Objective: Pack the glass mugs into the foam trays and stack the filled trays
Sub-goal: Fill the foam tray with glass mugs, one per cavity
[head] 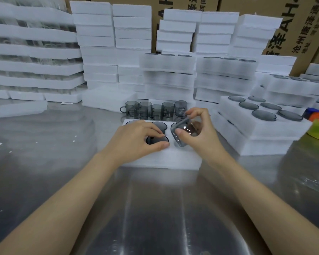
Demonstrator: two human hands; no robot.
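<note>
Over a steel table [155,208], the left hand [136,137] presses a seated mug [157,140] into the foam tray [173,157] while the right hand [197,129] grips a tilted glass mug [182,133] by rim and wall — smooth, brittle, likely slippery — just above its pocket.

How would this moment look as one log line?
left hand: seats mug | right hand: holds tilted mug | tray: part filled

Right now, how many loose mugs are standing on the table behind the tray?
5, in a row behind the tray: mugs at and. More could be hidden behind the hands.
</note>
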